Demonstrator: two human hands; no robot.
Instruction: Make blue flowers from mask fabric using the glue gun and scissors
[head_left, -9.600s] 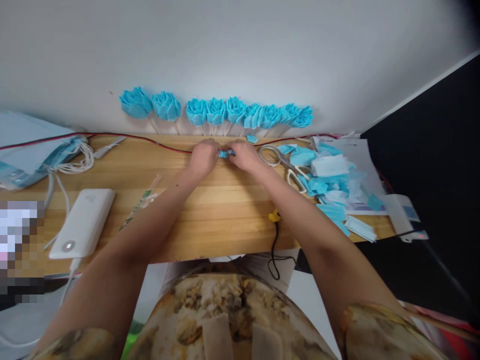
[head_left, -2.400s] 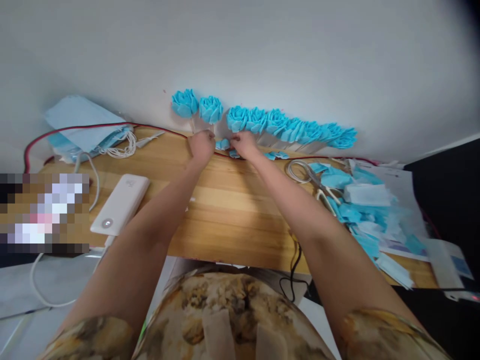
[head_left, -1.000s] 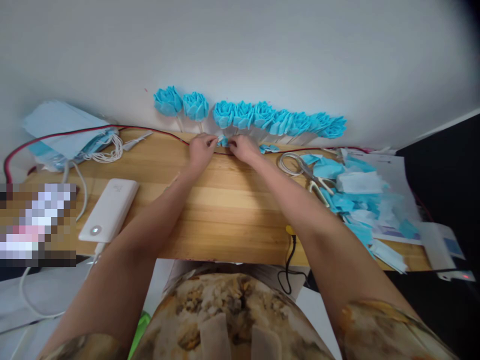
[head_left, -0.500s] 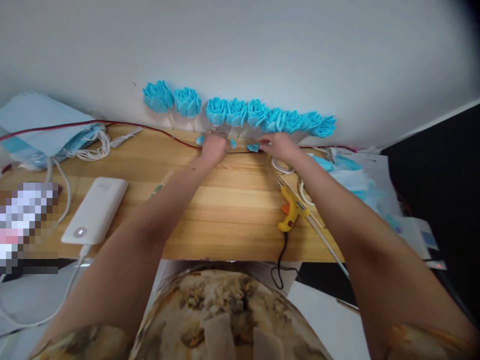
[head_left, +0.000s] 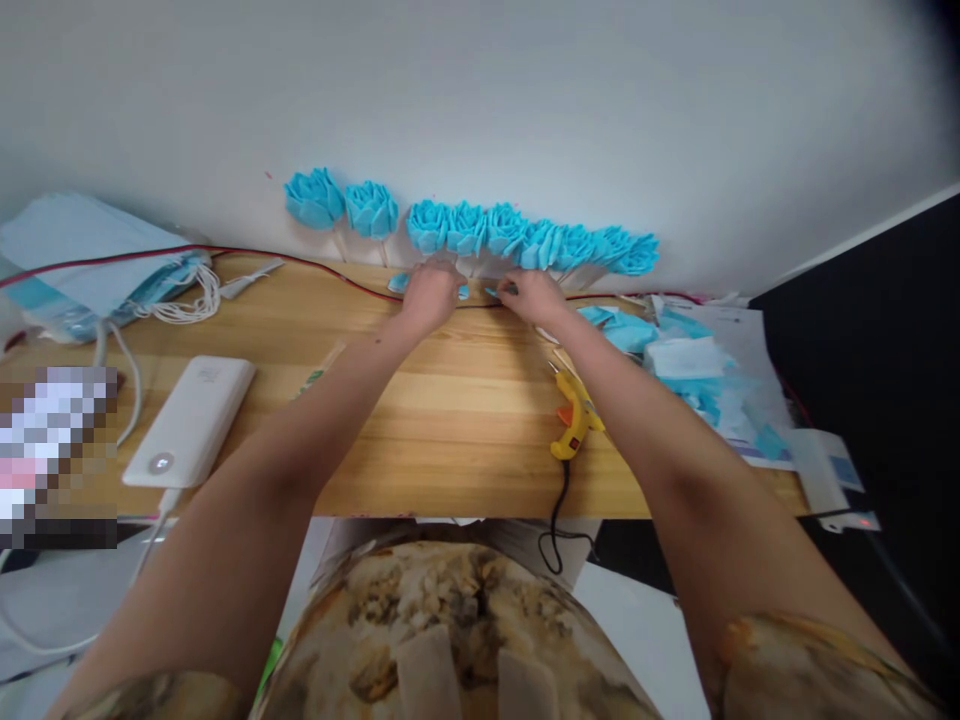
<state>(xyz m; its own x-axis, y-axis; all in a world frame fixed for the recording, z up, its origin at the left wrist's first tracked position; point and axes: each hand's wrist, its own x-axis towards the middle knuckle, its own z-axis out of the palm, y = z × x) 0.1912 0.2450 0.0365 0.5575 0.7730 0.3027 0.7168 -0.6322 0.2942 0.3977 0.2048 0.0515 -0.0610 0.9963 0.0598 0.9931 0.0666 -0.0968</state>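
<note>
My right hand (head_left: 534, 296) is closed in a pinch at the back of the table, on a small blue petal-like piece (head_left: 491, 292) that shows at its fingertips. To its left, my left hand (head_left: 433, 292) rests low on the table with its fingers curled down and mostly hidden. Small blue pieces (head_left: 397, 284) lie on either side of that hand. What its fingers touch cannot be seen. Just behind both hands, a row of blue flowers (head_left: 466, 230) on thin pale stems leans against the white wall.
A yellow glue gun (head_left: 576, 415) lies on the wooden table (head_left: 442, 430) near my right forearm. Blue scraps (head_left: 626, 330) and paper are at the right. On the left are a white power bank (head_left: 191, 420), a phone, pale blue sheets (head_left: 97, 250) and white cords. A red-black cable (head_left: 300, 260) runs along the back.
My right hand has moved left, closer to my left hand, and the blue piece at its fingertips has moved with it. My left hand has hardly moved.
</note>
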